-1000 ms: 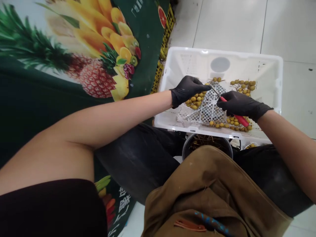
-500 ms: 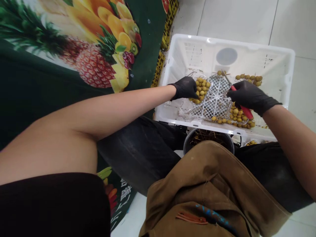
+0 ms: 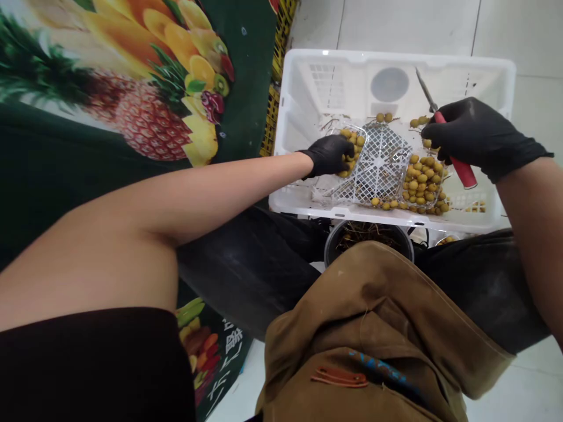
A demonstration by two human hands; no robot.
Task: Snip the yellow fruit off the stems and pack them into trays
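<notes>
Black-gloved, my left hand (image 3: 331, 156) curls over the left side of a clear plastic tub (image 3: 363, 144), its fingers closed on the yellow-brown longans (image 3: 352, 138) in it. Part of that tub is hidden beneath the glove. My right hand (image 3: 472, 136), gloved alike, grips red-handled pruning snips (image 3: 463, 173) above the right side of the white crate (image 3: 398, 57). Their narrow metal blades point up and away, touching no fruit. A second clear tub full of longans (image 3: 422, 180) sits below and left of my right hand.
Loose longans (image 3: 387, 205) lie along the crate's near side, with a small sprig (image 3: 384, 117) at the far side. A dark bucket of stems (image 3: 367, 234) stands between my knees and the crate. Yellow crates (image 3: 273, 111) and a fruit-printed green sheet (image 3: 246, 76) are at left.
My right hand has drawn back to the right, lifting the snips away from the crate's middle, so the second tub shows more fully. My left hand stays at its tub. The view has shifted slightly.
</notes>
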